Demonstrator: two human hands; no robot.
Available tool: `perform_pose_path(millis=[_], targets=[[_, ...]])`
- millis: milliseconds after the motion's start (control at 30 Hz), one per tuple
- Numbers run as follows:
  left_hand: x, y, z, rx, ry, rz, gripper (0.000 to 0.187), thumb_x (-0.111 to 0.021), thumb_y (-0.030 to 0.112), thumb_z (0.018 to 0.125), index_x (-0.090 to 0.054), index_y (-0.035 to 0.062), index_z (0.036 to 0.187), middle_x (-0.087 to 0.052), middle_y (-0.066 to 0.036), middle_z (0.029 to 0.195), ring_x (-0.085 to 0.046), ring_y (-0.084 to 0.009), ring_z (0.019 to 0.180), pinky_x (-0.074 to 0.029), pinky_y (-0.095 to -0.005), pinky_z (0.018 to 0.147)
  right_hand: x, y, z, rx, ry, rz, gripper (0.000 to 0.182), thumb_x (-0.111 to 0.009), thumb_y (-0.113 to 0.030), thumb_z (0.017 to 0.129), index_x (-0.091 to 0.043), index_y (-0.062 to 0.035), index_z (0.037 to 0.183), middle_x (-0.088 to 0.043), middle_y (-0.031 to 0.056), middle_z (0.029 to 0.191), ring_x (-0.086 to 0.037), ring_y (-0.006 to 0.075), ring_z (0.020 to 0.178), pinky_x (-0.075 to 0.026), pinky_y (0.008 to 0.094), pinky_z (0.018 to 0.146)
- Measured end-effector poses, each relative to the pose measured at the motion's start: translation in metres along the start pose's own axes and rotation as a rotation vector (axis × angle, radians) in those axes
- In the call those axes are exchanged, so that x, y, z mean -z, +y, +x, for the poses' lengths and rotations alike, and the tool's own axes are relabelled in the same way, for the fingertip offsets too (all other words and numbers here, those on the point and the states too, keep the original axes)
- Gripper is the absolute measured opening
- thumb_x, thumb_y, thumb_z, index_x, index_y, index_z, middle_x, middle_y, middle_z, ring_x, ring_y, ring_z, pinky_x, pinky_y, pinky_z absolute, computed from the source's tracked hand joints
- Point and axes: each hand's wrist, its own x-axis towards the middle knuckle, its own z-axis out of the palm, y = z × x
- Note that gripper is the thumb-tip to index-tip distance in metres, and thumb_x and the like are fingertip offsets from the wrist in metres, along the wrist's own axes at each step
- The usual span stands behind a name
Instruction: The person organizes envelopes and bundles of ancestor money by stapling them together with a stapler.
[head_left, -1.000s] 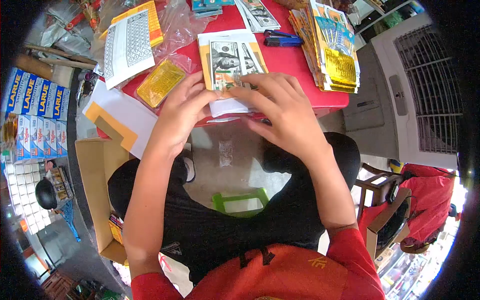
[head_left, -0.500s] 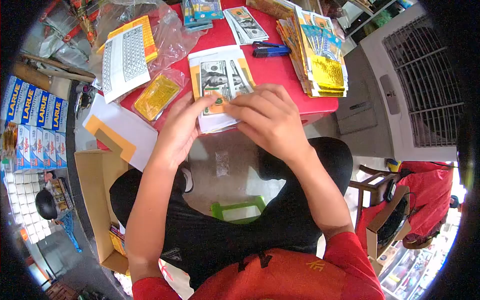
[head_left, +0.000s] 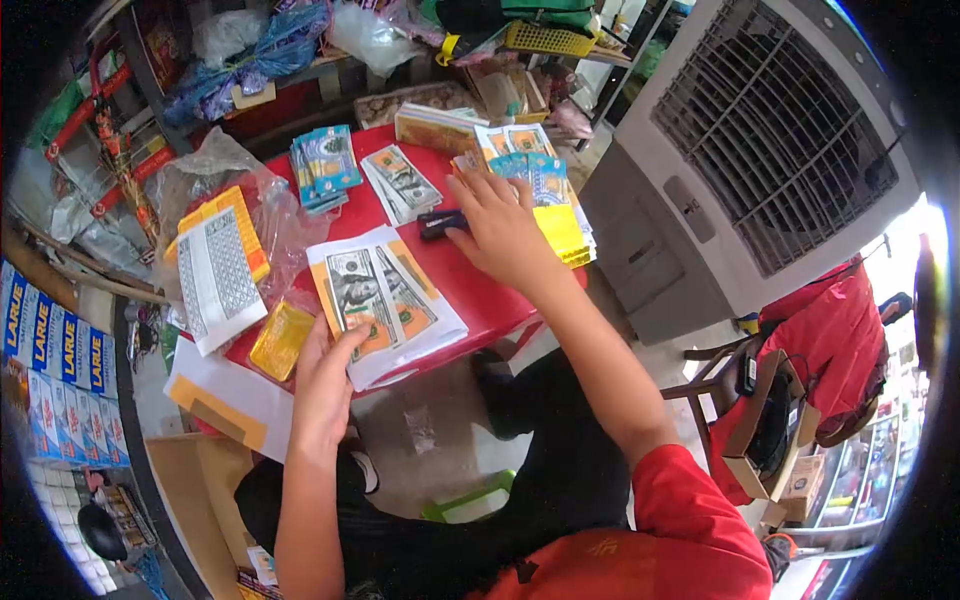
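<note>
At the table's near edge, my left hand (head_left: 325,385) grips a stack of white and orange paper sheets (head_left: 440,335), thumb on top. Two printed dollar-style notes (head_left: 365,288) lie side by side on the stack, slightly fanned. My right hand (head_left: 500,235) reaches across the table, fingers stretched out over a dark blue stapler (head_left: 435,225) with the thumb beside it. Part of the stapler is hidden beneath the hand. Just beyond the fingers stands a pile of finished-looking paper bundles (head_left: 565,235) with gold foil and blue notes on top.
More dollar-style notes (head_left: 400,185) and a stack of blue notes (head_left: 325,165) lie on the red table (head_left: 480,300). On the left are a plastic-wrapped gold pack (head_left: 282,340), a patterned white sheet (head_left: 218,270) and clear plastic. An air cooler (head_left: 650,225) stands at the right.
My right hand has left the notes and moved forward and right to the stapler. My left hand stays on the paper stack. The view has tilted up and turned right.
</note>
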Motion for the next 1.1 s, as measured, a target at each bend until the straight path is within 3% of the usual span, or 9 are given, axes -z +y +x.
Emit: perform_pose_path(millis=[167,400,467,533,567,600,700,833,1100], targets=[[-0.007,0.007,-0.009,-0.07,0.01,0.017,0.04,-0.059,0.003,0.094,-0.051,-0.0014,0.133,-0.063,-0.009,0.123,-0.061,-0.0153,0.112,-0.047,-0.0305,0.098,-0.03,0.009,-0.005,0.038,-0.11,-0.055,0.053,-0.071,-0.026,0.087,-0.054,-0.0083,0.134,-0.062,0.0112,0.126,-0.053,0.0306,0.125,-0.031,0.0549,0.109],[-0.011,0.022,-0.015,-0.171,0.113,0.03,0.039,-0.06,0.006,0.095,-0.051,-0.0005,0.133,-0.062,-0.008,0.123,-0.06,-0.0147,0.112,-0.047,-0.031,0.099,-0.02,-0.002,0.003,0.01,-0.139,0.006,0.032,-0.075,-0.027,0.083,-0.064,-0.0094,0.108,-0.064,0.0085,0.104,-0.058,0.0302,0.111,-0.027,0.0575,0.109],[0.0,0.02,-0.008,-0.351,0.126,0.143,0.041,-0.062,0.007,0.095,-0.051,0.0002,0.134,-0.063,-0.008,0.122,-0.059,-0.0137,0.111,-0.047,-0.0309,0.098,-0.008,-0.008,0.003,-0.018,-0.127,0.124,0.033,-0.075,-0.028,0.086,-0.066,-0.0074,0.109,-0.066,0.0116,0.102,-0.063,0.0296,0.103,-0.037,0.0489,0.105],[0.008,0.029,-0.005,-0.363,0.232,0.137,0.04,-0.063,0.008,0.096,-0.051,0.0001,0.133,-0.063,-0.009,0.121,-0.059,-0.0132,0.11,-0.046,-0.0304,0.098,0.007,-0.021,0.006,-0.196,-0.192,0.566,0.032,-0.073,-0.028,0.09,-0.067,-0.0047,0.11,-0.069,0.013,0.098,-0.066,0.0214,0.094,-0.045,0.0349,0.094],[0.013,0.032,-0.003,-0.453,0.262,0.167,0.04,-0.063,0.007,0.096,-0.05,-0.0004,0.133,-0.063,-0.009,0.121,-0.06,-0.0134,0.109,-0.047,-0.0301,0.097,0.023,-0.031,0.006,-0.371,-0.326,0.786,0.03,-0.074,-0.027,0.091,-0.069,-0.0032,0.109,-0.071,0.0089,0.096,-0.067,0.0202,0.084,-0.051,0.0311,0.078],[0.016,0.035,-0.002,-0.542,0.283,0.201,0.04,-0.063,0.007,0.096,-0.05,-0.0009,0.133,-0.063,-0.009,0.121,-0.061,-0.0135,0.108,-0.047,-0.0297,0.096,0.027,-0.037,0.004,-0.353,-0.344,0.8,0.03,-0.074,-0.027,0.091,-0.069,-0.0032,0.109,-0.071,0.0089,0.096,-0.067,0.0202,0.084,-0.051,0.0311,0.078],[0.02,0.041,-0.002,-0.659,0.367,0.24,0.04,-0.062,0.007,0.098,-0.046,-0.0022,0.134,-0.064,-0.011,0.119,-0.063,-0.0137,0.102,-0.051,-0.028,0.09,0.045,-0.052,0.003,-0.458,-0.579,1.334,0.035,-0.071,-0.032,0.095,-0.068,0.0009,0.108,-0.065,-0.0014,0.091,-0.058,0.0059,0.087,-0.047,0.0254,0.079],[0.016,0.038,0.0,-0.751,0.411,0.328,0.042,-0.06,0.008,0.1,-0.041,-0.0021,0.137,-0.066,-0.015,0.117,-0.065,-0.0135,0.101,-0.052,-0.0273,0.086,0.052,-0.068,0.0,-0.695,-0.813,1.645,0.038,-0.068,-0.036,0.096,-0.067,-0.0001,0.107,-0.067,0.0024,0.086,-0.065,0.0102,0.075,-0.053,0.0261,0.072],[0.011,0.026,0.001,-0.707,0.382,0.378,0.042,-0.059,0.009,0.101,-0.04,-0.0025,0.136,-0.067,-0.015,0.114,-0.065,-0.0133,0.1,-0.051,-0.0262,0.084,0.044,-0.087,-0.001,-0.627,-0.925,1.674,0.039,-0.066,-0.041,0.096,-0.064,-0.0022,0.104,-0.067,0.0061,0.083,-0.066,0.0125,0.072,-0.055,0.026,0.069]])
